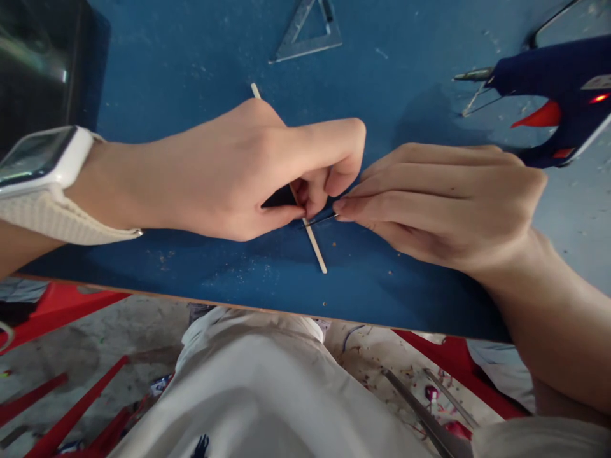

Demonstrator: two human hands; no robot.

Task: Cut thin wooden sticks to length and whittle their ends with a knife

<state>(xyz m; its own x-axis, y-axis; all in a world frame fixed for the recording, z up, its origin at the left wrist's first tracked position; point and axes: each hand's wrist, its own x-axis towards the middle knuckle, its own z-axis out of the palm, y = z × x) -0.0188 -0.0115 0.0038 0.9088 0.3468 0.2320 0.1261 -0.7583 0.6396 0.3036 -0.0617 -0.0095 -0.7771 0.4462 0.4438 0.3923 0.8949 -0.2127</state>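
A thin pale wooden stick (316, 247) lies slantwise on the blue tabletop, its upper end showing beyond my left hand (248, 165). My left thumb and fingers are closed in a pinch on the stick near its lower part, and the palm covers its middle. From the right, my right hand (443, 197) pinches a slim dark blade-like strip (323, 218) between thumb and fingertips. That strip crosses the stick just below my left thumb. Most of whatever my right hand holds is hidden inside the fingers, so its exact kind does not show.
A blue glue gun (529, 73) with a red trigger and a lit red light is at the right, beyond my right hand. A clear triangular set square (310, 48) lies at the back. A dark box-like object (42, 57) occupies the far left. The table's front edge (214, 299) runs before my body.
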